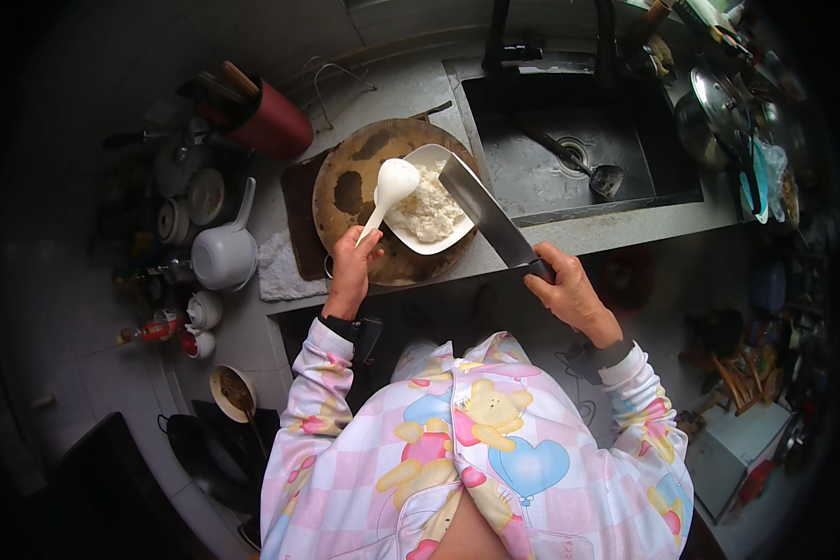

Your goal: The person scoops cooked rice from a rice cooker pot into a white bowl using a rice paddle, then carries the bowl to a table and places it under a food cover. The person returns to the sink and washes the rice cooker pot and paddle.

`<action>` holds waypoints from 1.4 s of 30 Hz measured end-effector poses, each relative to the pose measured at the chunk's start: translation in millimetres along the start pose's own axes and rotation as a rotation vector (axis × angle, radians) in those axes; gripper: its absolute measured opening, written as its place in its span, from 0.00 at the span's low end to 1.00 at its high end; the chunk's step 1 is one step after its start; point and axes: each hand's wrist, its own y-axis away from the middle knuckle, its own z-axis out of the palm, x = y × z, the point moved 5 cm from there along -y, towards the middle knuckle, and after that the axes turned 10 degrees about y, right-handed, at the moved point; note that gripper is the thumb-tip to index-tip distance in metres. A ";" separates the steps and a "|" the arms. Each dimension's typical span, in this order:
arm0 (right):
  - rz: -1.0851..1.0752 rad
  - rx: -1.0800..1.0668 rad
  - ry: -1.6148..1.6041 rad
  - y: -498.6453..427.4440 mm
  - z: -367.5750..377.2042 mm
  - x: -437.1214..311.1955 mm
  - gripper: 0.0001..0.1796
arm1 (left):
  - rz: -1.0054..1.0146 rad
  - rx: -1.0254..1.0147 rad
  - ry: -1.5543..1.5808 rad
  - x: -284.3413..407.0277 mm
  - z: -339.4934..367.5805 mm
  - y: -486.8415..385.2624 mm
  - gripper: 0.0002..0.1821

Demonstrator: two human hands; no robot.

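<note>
My left hand (353,266) grips the handle of a white spoon (399,178), whose bowl is over the left rim of a white square bowl (430,246). Crumbly white food (428,206), perhaps mashed tofu or rice, fills much of that bowl. In my right hand (567,290) is the dark handle of a cleaver (486,213). Its broad blade slants up and left, its far end over the bowl's right side; whether it touches the bowl I cannot tell. Beneath the bowl lies a round wooden chopping board (343,231) with dark stains.
Right of the board, a dark sink (532,168) holds a spatula (605,180). A red utensil holder (273,122) stands at the back left. On the left are a white towel (283,269) and a white long-handled ladle (220,252). A black wok (206,455) sits at lower left.
</note>
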 end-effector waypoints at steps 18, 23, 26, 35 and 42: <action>0.003 -0.030 -0.024 5.8 3.3 0.7 0.11 | 0.284 0.142 -0.463 21.5 -11.9 25.8 0.09; -0.009 -0.041 -0.025 3.4 5.0 -6.4 0.11 | 0.100 0.104 0.053 9.4 -15.6 23.2 0.07; 0.060 -0.112 0.033 3.5 8.3 -6.4 0.14 | -0.067 0.020 0.490 3.0 -23.3 24.1 0.07; -0.189 -0.087 -0.011 -19.3 52.7 -44.2 0.15 | -0.052 0.034 0.711 14.8 -77.3 44.9 0.10; -0.355 -0.173 0.072 -46.1 153.6 -86.6 0.29 | 0.121 0.217 0.721 38.3 -137.1 77.5 0.09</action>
